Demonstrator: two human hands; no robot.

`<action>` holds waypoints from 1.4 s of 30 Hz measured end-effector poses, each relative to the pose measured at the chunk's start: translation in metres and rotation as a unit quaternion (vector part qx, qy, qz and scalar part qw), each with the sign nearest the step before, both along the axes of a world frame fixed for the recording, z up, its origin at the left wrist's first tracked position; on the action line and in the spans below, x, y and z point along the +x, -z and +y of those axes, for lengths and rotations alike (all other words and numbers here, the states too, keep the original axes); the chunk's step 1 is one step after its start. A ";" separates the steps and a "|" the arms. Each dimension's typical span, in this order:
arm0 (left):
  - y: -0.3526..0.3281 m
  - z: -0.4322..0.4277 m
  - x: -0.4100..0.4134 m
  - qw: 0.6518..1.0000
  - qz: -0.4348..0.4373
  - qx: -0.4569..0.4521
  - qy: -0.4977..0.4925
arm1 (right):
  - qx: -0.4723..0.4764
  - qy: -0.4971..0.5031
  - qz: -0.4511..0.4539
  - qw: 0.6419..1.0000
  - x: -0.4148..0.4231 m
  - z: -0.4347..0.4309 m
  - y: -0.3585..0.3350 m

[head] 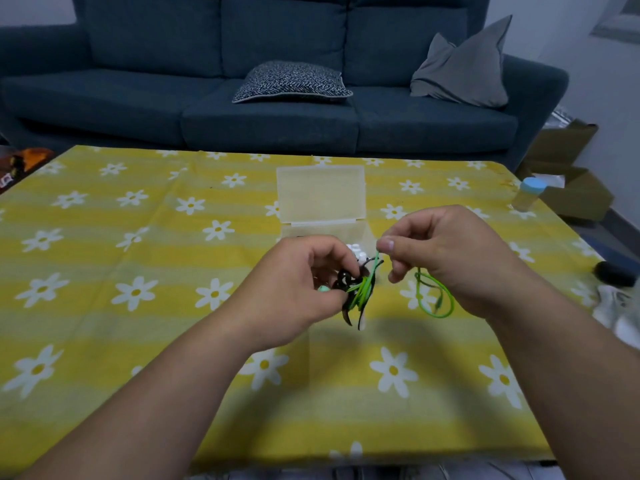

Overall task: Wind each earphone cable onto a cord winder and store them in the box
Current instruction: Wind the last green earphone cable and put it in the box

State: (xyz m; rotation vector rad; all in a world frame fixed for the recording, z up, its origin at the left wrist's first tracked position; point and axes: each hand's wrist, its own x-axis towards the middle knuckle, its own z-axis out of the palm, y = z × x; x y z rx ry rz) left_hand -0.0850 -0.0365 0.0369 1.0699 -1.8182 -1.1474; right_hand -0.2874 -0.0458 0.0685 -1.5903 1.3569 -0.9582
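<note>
Mid-wind: left grip (298, 282) holds the black plastic cord winder (346, 282), and right grip (446, 254) beside it pinches the thin green earphone cable (363, 291). Next is probably wrapping the dangling slack, then dropping it in the clear plastic box (322, 192) behind.

Readable text: none that I can make out.
Translucent plastic box (320, 188), lid open, in front of me: no lettering I can read on lid or walls.
Small clear bottle with a pale blue cap (528, 195), at the far right corner of the worktop (104, 306) in its yellow daisy-print cloth: too small and blurred for me to read.
Dark object with white marks (7, 180), at the left edge: possibly lettering, too blurred to tell.
</note>
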 end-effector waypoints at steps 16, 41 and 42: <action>0.000 0.002 -0.007 0.977 0.191 0.044 -0.087 | 0.149 0.011 -0.098 0.984 0.017 -0.002 0.025; -0.001 -0.030 0.025 0.799 0.471 0.161 -0.338 | 0.269 0.089 -0.254 0.925 0.008 -0.006 0.028; 0.000 -0.032 0.028 0.797 0.466 0.154 -0.352 | 0.240 0.095 -0.203 0.944 0.005 -0.005 0.027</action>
